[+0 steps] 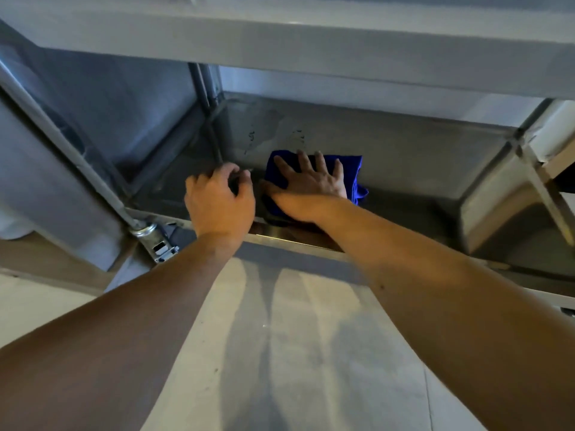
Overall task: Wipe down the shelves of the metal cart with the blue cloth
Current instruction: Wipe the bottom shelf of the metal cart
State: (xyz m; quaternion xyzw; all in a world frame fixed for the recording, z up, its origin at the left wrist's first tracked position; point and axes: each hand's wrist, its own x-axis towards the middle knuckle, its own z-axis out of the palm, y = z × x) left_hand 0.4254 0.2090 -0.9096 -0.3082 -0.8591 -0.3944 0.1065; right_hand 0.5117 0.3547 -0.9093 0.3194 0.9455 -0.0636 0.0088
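The blue cloth (353,174) lies on the lower shelf (413,209) of the metal cart, near its back wall. My right hand (308,178) presses flat on the cloth with straight, spread fingers. My left hand (219,197) hovers just left of it, fingers curled over the shelf's front-left part; what it holds, if anything, is hidden under the palm. The upper shelf (311,42) overhangs the scene at the top.
The cart's front rim (295,239) runs under both wrists. A corner post (62,144) slants down to a caster bracket (155,241) at the left. A second post (205,91) stands at the back left. Pale floor (295,353) lies below.
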